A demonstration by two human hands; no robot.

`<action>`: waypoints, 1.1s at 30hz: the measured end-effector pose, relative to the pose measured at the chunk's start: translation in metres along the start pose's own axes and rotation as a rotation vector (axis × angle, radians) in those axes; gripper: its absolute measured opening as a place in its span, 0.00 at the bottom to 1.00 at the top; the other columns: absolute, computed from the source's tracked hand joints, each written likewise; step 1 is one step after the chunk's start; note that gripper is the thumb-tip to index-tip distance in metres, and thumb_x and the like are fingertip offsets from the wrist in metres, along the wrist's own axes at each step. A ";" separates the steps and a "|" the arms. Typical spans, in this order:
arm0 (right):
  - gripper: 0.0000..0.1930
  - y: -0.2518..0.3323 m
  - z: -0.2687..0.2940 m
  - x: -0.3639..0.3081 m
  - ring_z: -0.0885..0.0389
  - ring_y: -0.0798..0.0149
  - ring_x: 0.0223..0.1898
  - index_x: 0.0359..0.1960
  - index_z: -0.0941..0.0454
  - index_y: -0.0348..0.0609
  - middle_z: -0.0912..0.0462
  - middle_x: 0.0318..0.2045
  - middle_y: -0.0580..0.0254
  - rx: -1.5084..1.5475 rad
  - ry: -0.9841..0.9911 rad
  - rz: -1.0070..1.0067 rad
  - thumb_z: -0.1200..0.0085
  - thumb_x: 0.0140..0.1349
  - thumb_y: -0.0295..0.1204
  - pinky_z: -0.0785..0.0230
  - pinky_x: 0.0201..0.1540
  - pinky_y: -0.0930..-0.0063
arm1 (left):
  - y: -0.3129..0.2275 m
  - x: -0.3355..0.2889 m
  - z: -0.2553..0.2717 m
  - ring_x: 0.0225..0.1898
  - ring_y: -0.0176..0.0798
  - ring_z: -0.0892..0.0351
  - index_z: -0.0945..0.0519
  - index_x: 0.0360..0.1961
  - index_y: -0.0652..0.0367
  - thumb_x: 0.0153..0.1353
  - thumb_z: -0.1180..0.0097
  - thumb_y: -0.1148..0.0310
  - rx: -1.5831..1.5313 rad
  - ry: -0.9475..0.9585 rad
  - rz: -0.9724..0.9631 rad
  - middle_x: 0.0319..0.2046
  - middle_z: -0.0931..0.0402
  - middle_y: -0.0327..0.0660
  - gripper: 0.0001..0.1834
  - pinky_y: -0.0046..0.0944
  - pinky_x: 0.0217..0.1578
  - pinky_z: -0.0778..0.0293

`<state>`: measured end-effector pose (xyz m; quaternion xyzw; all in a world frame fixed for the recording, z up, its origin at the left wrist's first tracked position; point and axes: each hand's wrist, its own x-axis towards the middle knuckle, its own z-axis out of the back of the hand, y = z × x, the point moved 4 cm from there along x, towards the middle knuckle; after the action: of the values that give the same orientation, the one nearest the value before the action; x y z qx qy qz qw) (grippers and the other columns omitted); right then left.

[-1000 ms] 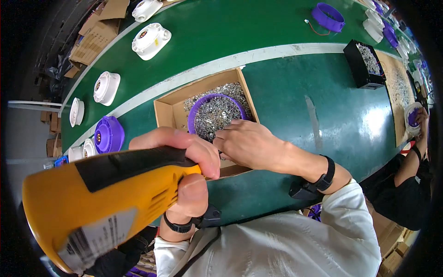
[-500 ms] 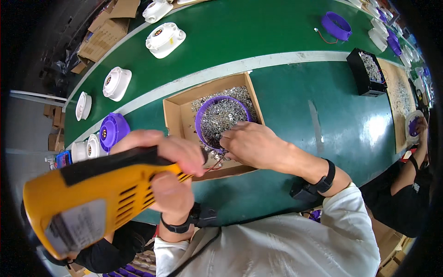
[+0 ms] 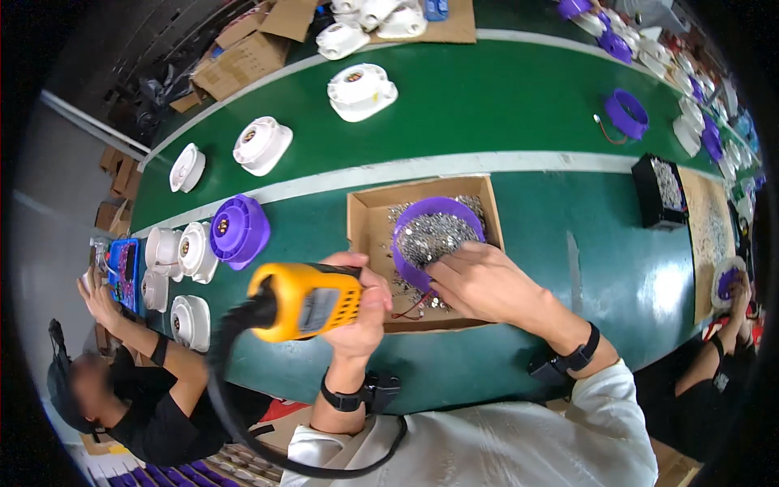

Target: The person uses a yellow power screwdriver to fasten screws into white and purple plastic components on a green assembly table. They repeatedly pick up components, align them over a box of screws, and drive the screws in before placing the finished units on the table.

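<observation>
**Driver raised, free hand at the purple part in the screw box**

Head view: the left hand (image 3: 357, 304) is wrapped tight around a yellow electric screwdriver (image 3: 304, 300), its grip pressed shut on the tool body, with a black cord (image 3: 243, 422) looping down toward the person's lap. The tool's tip is hidden behind the hand, so I cannot tell whether it touches anything. The right hand (image 3: 487, 284) lies over the near edge of a purple round housing (image 3: 434, 235); its fingers curl down against the rim, apparently pinching or steadying it, though the fingertips themselves are hidden. The housing sits inside an open cardboard box (image 3: 365, 227) on the green table (image 3: 617, 268), with a heap of small silvery screws (image 3: 430, 235) filling it and spilling around it. A thin red wire (image 3: 410, 308) trails from the housing near the two hands.

My reading is that this is the step of picking up a screw or seating the part before driving. The next move would call for bringing the driver tip square onto a screw head while the right hand keeps the housing from turning.

Beyond the box, white round housings (image 3: 361, 89) ride the green belt, a second purple housing (image 3: 239, 231) lies to the left, and a black tray of screws (image 3: 661, 191) stands to the right. Co-workers sit at both ends of the table.
</observation>
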<state>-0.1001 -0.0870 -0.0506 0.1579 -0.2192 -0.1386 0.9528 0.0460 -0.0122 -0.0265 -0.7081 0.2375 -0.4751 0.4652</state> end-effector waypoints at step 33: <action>0.23 -0.210 0.039 0.085 0.31 0.46 0.54 0.56 0.36 0.33 0.31 0.53 0.42 -0.593 -0.313 -0.275 0.53 0.59 0.28 0.42 0.57 0.53 | 0.019 -0.019 0.029 0.26 0.28 0.29 0.25 0.34 0.61 0.46 0.37 0.78 -0.024 -0.057 0.049 0.27 0.27 0.37 0.13 0.28 0.29 0.32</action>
<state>-0.0854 -0.3163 -0.0616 -0.1205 -0.2894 -0.3457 0.8844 0.0656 0.0068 -0.0551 -0.7208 0.2472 -0.4405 0.4746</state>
